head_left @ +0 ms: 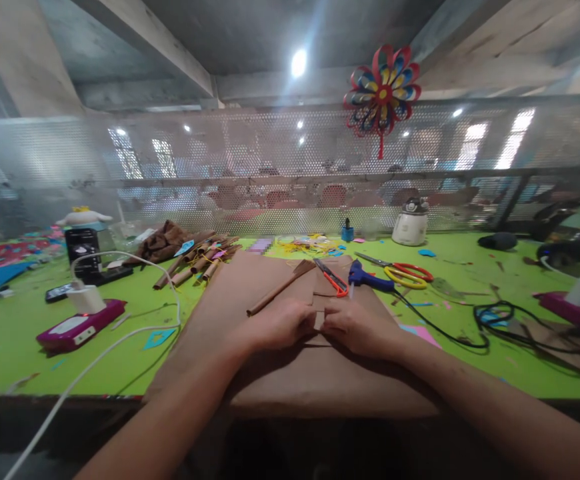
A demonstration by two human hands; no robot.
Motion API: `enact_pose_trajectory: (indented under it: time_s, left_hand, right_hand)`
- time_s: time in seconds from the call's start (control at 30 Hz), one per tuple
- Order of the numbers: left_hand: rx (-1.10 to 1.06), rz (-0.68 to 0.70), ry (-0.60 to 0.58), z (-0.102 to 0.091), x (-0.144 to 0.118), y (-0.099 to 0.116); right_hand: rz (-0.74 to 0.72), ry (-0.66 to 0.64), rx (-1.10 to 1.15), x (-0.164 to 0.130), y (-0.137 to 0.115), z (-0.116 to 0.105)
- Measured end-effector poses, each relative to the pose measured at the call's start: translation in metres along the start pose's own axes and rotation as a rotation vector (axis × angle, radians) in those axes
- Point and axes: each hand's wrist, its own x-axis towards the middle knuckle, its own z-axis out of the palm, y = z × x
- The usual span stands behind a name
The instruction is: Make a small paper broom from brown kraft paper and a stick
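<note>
Head view showed the left hand (285, 325) and right hand (355, 328) side by side on the brown paper (290, 373), fingertips pinched together on a small folded flap (319, 320) between them. Just beyond lay a paper roll (281, 289), cutters (331, 277) and a glue gun (365, 276).

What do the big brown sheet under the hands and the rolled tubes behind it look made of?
Brown sheet: apparently kraft paper, matte, softly creased, held by left hand and right hand. Rolled tubes: seemingly the same brown paper, rolled tight.
</note>
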Motion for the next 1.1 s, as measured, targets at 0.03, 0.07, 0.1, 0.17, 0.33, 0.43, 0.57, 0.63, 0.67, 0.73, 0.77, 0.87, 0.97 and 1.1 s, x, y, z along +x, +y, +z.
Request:
enact_pose_trajectory:
  time_s: [0.03,0.07,0.1,0.17,0.33,0.43,0.57,0.63,0.67,0.73,0.77,0.87,0.97,1.1]
  left_hand:
    - [0.027,-0.010,-0.001,-0.001,-0.001,0.001]
    - [0.062,-0.019,0.000,-0.001,-0.001,0.001]
    - [0.094,-0.026,0.000,-0.002,-0.002,0.002]
    - [0.138,-0.035,-0.005,-0.003,-0.002,0.004]
    - [0.222,-0.074,-0.015,-0.004,-0.004,0.005]
    - [0.269,-0.077,-0.014,-0.006,-0.006,0.007]
    - [0.309,-0.097,-0.060,-0.011,-0.009,0.014]
    - [0.324,-0.106,-0.066,-0.014,-0.010,0.016]
    - [0.323,-0.109,-0.069,-0.014,-0.011,0.017]
    - [0.308,-0.113,-0.079,-0.014,-0.011,0.016]
    - [0.297,-0.113,-0.080,-0.014,-0.011,0.015]
    - [0.242,-0.098,-0.034,-0.012,-0.011,0.011]
    - [0.099,-0.115,-0.006,-0.012,-0.008,0.007]
    - [-0.057,-0.165,0.022,-0.015,-0.002,0.006]
  right_hand:
    - [0.004,-0.002,-0.023,-0.001,0.000,-0.001]
    - [0.011,-0.008,-0.049,-0.002,0.000,-0.002]
    - [0.018,-0.018,-0.075,-0.003,0.000,-0.002]
    - [0.036,-0.051,-0.127,-0.005,0.001,-0.003]
    - [0.059,-0.152,-0.256,-0.013,0.006,-0.001]
    - [0.071,-0.173,-0.299,-0.019,0.008,0.000]
    - [0.063,-0.180,-0.371,-0.025,0.003,-0.003]
    - [0.022,-0.189,-0.438,-0.024,-0.002,-0.006]
    - [-0.007,-0.199,-0.478,-0.023,-0.004,-0.007]
    - [-0.071,-0.228,-0.567,-0.020,-0.008,-0.010]
    - [-0.100,-0.246,-0.606,-0.018,-0.010,-0.011]
    - [-0.135,-0.285,-0.669,-0.016,-0.013,-0.012]
    - [-0.047,-0.277,-0.654,-0.018,-0.018,-0.012]
    - [0.039,-0.168,-0.556,-0.020,-0.024,-0.014]
